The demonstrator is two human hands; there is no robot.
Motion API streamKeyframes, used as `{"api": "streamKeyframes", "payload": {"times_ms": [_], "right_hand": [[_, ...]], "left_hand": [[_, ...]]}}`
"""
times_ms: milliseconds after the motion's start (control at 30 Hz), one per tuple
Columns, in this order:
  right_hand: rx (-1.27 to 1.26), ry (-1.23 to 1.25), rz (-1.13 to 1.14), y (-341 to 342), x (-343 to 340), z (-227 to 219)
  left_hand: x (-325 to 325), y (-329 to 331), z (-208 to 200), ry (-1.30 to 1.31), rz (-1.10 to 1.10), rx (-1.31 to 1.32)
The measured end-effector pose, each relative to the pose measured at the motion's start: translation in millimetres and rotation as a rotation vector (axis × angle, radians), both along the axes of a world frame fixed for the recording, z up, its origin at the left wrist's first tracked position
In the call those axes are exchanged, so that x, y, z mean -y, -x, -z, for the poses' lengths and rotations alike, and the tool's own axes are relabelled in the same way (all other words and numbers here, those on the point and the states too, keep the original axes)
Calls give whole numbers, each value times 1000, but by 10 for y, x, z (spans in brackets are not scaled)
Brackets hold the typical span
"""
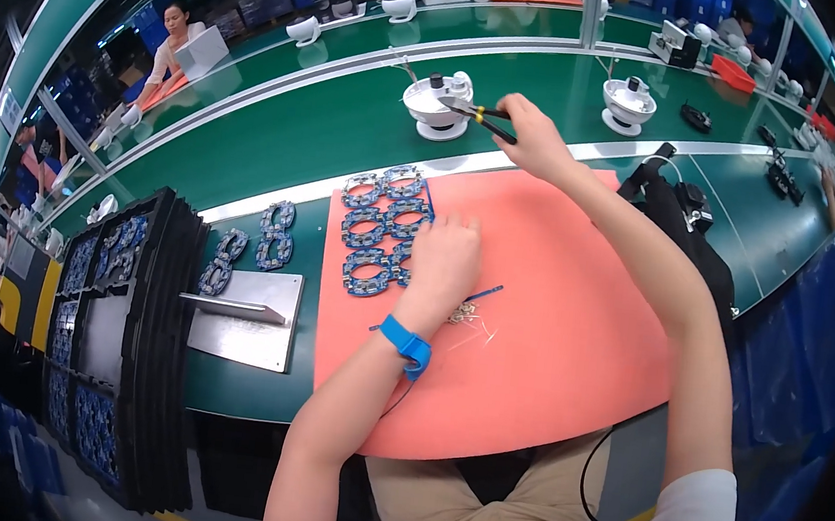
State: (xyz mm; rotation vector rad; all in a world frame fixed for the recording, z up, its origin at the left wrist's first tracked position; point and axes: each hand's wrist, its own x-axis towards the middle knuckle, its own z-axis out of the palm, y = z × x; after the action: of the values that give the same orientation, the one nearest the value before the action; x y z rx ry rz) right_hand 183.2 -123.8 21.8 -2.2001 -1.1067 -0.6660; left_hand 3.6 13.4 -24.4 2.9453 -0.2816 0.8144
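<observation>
My right hand (535, 139) is raised over the far side of the mat, closed round a pair of cutting pliers (489, 120) with yellow-and-black handles. The jaws point left, in front of a white round appliance base on the belt. My left hand (446, 258) rests at the right edge of a panel of blue ring-shaped circuit boards (363, 227), its fingers bent over that edge and their tips partly hidden. A blue band with a cord circles my left wrist. Beside that wrist lie a thin blue strip (486, 293) and a small heap of clipped bits (465, 313).
An orange mat (573, 316) covers the bench before me. To the left are a metal plate with an upright fin (264, 336), loose ring boards (276, 237) and a black rack of boards (144, 335). White appliance bases (628, 105) stand on the green belt (319, 136). Other people work beyond.
</observation>
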Motion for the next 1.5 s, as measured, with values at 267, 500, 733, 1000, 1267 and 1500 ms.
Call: {"api": "streamKeyframes", "payload": {"times_ms": [267, 500, 733, 1000, 1267, 1500], "right_hand": [[538, 374, 159, -524, -574, 315], [550, 305, 14, -321, -210, 177], [484, 286, -165, 1015, 662, -165], [192, 423, -131, 1848, 1120, -203], [242, 174, -6, 1662, 1148, -630], [253, 442, 6, 970, 1262, -882]], "left_hand": [[-4, 5, -3, -29, -7, -24], [-121, -6, -71, 40, -51, -91], [-264, 32, -291, 242, -14, -22], [-111, 55, -544, 927, 227, -633], [38, -46, -235, 922, 290, -348], [92, -29, -347, 955, 312, -184]]}}
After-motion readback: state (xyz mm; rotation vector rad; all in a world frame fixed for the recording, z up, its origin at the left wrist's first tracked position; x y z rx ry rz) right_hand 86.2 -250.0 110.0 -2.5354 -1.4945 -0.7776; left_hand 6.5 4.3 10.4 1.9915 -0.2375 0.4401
